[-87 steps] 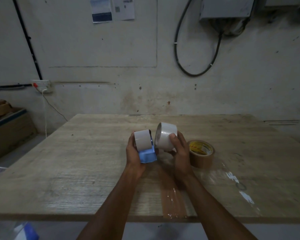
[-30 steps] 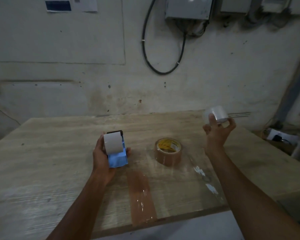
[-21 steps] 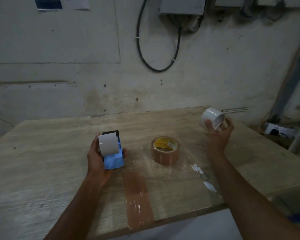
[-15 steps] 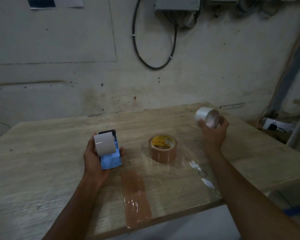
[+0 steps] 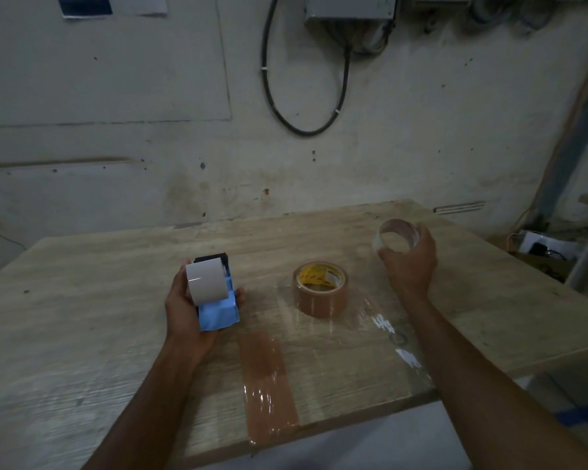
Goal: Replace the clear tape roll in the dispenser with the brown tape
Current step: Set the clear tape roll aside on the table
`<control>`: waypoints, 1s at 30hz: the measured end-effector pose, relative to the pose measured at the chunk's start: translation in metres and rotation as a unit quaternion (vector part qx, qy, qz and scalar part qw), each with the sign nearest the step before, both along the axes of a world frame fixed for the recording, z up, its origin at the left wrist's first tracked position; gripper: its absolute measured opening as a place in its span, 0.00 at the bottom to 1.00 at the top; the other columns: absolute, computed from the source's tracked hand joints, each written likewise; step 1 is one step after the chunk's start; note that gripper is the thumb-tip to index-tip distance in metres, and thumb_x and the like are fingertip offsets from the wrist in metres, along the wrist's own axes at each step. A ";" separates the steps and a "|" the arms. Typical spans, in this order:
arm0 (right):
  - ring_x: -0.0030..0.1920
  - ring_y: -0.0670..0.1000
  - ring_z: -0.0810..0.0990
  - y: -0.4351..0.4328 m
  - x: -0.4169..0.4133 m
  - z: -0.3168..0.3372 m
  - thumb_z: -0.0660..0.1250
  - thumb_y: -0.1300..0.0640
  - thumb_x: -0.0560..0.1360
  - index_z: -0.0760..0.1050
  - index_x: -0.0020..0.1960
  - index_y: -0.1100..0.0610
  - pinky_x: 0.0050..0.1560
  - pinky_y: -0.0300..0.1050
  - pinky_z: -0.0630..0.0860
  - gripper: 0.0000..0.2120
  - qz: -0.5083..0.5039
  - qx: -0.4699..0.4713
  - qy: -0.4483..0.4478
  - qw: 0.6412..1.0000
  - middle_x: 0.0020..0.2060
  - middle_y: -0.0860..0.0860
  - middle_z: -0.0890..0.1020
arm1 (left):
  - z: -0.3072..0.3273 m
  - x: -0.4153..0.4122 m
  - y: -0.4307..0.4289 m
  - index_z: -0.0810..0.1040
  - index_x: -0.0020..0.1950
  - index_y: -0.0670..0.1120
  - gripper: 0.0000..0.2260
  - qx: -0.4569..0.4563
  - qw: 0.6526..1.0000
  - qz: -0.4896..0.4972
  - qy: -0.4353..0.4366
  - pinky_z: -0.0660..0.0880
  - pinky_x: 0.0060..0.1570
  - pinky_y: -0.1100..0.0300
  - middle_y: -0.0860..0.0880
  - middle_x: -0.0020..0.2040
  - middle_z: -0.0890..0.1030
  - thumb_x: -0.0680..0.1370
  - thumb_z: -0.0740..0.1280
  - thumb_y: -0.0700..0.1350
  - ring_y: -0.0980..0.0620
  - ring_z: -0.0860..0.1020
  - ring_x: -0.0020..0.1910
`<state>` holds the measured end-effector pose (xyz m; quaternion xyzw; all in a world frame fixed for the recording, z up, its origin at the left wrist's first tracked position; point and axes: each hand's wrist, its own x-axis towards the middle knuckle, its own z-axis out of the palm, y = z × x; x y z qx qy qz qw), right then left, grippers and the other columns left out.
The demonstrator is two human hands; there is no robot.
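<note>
1. Head view, hands: the left hand (image 5: 197,308) was closed around the blue dispenser (image 5: 216,308), holding it just above the table (image 5: 82,317); a pale cylinder, apparently the dispenser's hub, sat bare on top of it; the right hand (image 5: 408,262) was curled around the clear tape roll (image 5: 395,236), fingers wrapped on its far side, low over the far right part of the table; whether the roll touched the wood I could not tell.

2. Head view, the task's thing: the brown tape (image 5: 320,289) lay flat on the table, its hole facing up and its axis upright, a yellow label showing inside the core; it sat between the two hands, nearer the right one, toward the person and leftward of it; the dispenser was off to its left, apart from it.

3. Head view, surroundings: a strip of brown tape (image 5: 269,381) was stuck to the near table edge, with glossy clear film (image 5: 387,334) beside it.

4. Judgement: the clear roll looked ready to be put down; the right hand, being closer, seemed the natural one to pick up the brown roll, gripping its rim from above, then turning it to meet the hub.
</note>
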<state>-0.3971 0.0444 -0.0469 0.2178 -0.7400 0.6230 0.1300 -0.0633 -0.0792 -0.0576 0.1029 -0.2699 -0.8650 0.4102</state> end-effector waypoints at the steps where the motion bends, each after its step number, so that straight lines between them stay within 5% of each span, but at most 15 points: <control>1: 0.64 0.58 0.78 -0.001 -0.002 -0.001 0.81 0.54 0.59 0.72 0.70 0.61 0.66 0.50 0.74 0.42 -0.002 0.002 -0.005 1.000 0.64 0.59 0.79 | 0.000 0.000 0.000 0.81 0.56 0.47 0.31 0.000 1.000 0.001 -0.002 0.82 0.48 0.50 0.46 0.51 0.82 0.57 0.82 0.58 0.48 0.82 0.46; 7: 0.58 0.58 0.82 -0.003 -0.008 -0.005 0.79 0.51 0.53 0.75 0.66 0.61 0.58 0.53 0.79 0.42 -0.007 0.037 -0.013 0.999 0.57 0.59 0.84 | -0.004 0.001 -0.007 0.78 0.61 0.48 0.31 0.008 1.000 -0.011 -0.006 0.78 0.56 0.48 0.47 0.56 0.80 0.64 0.78 0.60 0.48 0.79 0.52; 12: 0.63 0.59 0.79 -0.003 -0.008 -0.005 0.81 0.49 0.55 0.71 0.72 0.60 0.63 0.54 0.77 0.48 -0.007 0.056 -0.018 0.998 0.63 0.60 0.81 | 0.000 -0.001 0.001 0.85 0.49 0.46 0.27 -0.008 1.000 -0.006 0.003 0.81 0.49 0.53 0.47 0.48 0.83 0.56 0.82 0.57 0.50 0.80 0.45; 16: 0.68 0.59 0.76 -0.003 -0.008 -0.005 0.82 0.53 0.59 0.67 0.75 0.63 0.68 0.52 0.73 0.48 0.003 0.075 -0.060 0.995 0.68 0.61 0.77 | -0.002 0.000 -0.003 0.81 0.56 0.47 0.24 -0.009 1.000 0.002 -0.007 0.82 0.48 0.52 0.47 0.51 0.81 0.66 0.76 0.59 0.49 0.81 0.46; 19: 0.68 0.59 0.76 -0.004 -0.007 -0.005 0.80 0.50 0.58 0.67 0.75 0.62 0.69 0.54 0.73 0.49 0.004 0.085 -0.072 0.994 0.68 0.60 0.77 | -0.002 0.000 -0.002 0.84 0.51 0.46 0.18 0.001 0.999 0.028 -0.017 0.82 0.47 0.51 0.46 0.49 0.83 0.73 0.69 0.59 0.48 0.82 0.43; 24: 0.69 0.61 0.74 -0.003 -0.006 -0.005 0.79 0.48 0.60 0.66 0.75 0.62 0.69 0.55 0.71 0.48 -0.007 0.118 -0.059 0.991 0.69 0.61 0.75 | -0.004 0.000 -0.006 0.80 0.59 0.47 0.21 -0.009 1.000 0.019 -0.019 0.79 0.53 0.48 0.47 0.54 0.81 0.74 0.69 0.60 0.48 0.80 0.50; 27: 0.70 0.62 0.71 0.001 -0.001 0.000 0.79 0.49 0.64 0.67 0.74 0.61 0.69 0.56 0.69 0.44 -0.029 0.117 -0.020 0.993 0.71 0.60 0.73 | -0.004 0.000 -0.007 0.80 0.57 0.46 0.19 -0.018 0.999 0.024 -0.018 0.81 0.47 0.50 0.47 0.51 0.82 0.76 0.66 0.60 0.49 0.81 0.47; 30: 0.61 0.61 0.77 0.004 0.014 0.005 0.74 0.53 0.68 0.74 0.66 0.59 0.62 0.55 0.73 0.28 0.002 0.034 0.085 0.996 0.61 0.59 0.79 | -0.002 -0.001 -0.004 0.82 0.54 0.46 0.20 -0.022 0.998 0.043 -0.030 0.82 0.44 0.51 0.46 0.49 0.83 0.77 0.64 0.60 0.48 0.81 0.44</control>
